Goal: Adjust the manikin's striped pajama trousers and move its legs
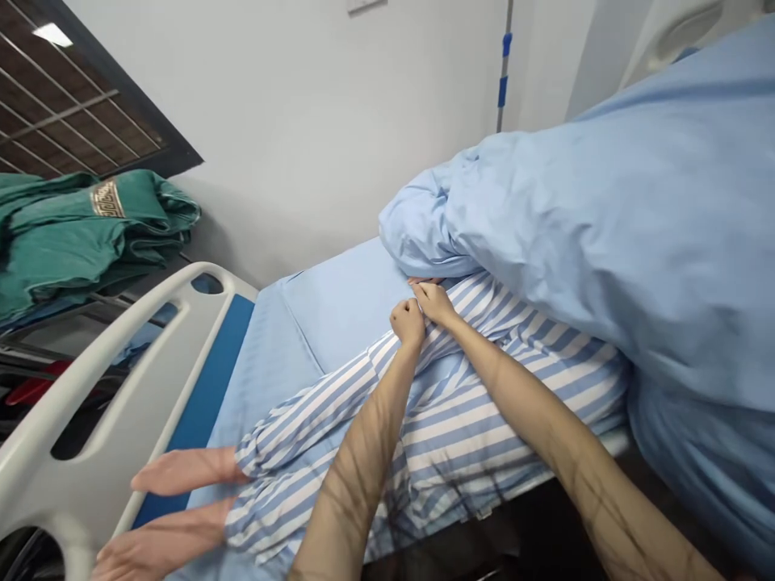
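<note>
A figure lies on the bed in blue-and-white striped trousers point(472, 420), with bare feet point(182, 472) towards the footboard. My left hand point(408, 321) is a closed fist at the far trouser leg, about knee to thigh height. Right beside it, my right hand point(434, 303) is closed too, its fingers on the same striped cloth. Both seem to grip the trouser fabric, though my knuckles hide the pinch itself. Just beyond my right hand, fingertips of the lying figure point(419, 281) show under the edge of the folded-back light blue quilt point(545, 218).
A pale plastic footboard point(121, 403) closes the left end of the bed. Light blue sheet point(327, 298) lies between the legs and the wall. Green cloth point(78, 234) is heaped beyond the footboard. A thin pole with blue clamps point(504, 73) stands by the wall.
</note>
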`<state>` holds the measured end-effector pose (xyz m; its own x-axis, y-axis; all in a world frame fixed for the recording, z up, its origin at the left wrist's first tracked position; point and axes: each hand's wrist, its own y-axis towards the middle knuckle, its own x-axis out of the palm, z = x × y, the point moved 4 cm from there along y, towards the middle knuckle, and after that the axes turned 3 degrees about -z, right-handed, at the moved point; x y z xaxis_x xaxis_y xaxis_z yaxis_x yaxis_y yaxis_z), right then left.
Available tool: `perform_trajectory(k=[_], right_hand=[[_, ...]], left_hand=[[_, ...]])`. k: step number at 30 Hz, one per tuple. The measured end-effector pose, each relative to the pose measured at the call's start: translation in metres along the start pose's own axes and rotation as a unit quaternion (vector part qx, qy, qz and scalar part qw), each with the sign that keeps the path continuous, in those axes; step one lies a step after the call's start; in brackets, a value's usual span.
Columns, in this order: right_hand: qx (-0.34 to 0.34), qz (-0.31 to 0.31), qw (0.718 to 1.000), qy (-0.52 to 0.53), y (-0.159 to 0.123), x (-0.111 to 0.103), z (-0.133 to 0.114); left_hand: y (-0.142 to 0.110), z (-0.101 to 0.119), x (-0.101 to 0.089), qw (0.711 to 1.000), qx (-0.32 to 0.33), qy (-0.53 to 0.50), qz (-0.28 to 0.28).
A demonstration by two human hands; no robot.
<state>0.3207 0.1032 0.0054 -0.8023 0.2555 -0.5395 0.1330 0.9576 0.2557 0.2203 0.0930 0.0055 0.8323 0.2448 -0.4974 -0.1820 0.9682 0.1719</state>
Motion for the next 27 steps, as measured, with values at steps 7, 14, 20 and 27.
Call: perform_trajectory(k=[7, 14, 20, 27], right_hand=[[0.035, 0.052, 0.988, 0.138, 0.010, -0.008, 0.007], [-0.107, 0.137, 0.985, 0.013, -0.006, -0.036, -0.025], [-0.052, 0.147, 0.986, 0.052, 0.002, -0.041, 0.001], [-0.023, 0.104, 0.986, 0.124, 0.008, -0.030, 0.018]], left_hand=[[0.013, 0.010, 0.023, 0.997, -0.008, -0.081, -0.003], [0.006, -0.004, 0.033, 0.995, -0.018, -0.077, -0.059], [0.003, 0.005, 0.027, 0.997, 0.009, -0.067, -0.038], [0.001, 0.022, 0.028, 0.999, 0.000, -0.009, -0.040]])
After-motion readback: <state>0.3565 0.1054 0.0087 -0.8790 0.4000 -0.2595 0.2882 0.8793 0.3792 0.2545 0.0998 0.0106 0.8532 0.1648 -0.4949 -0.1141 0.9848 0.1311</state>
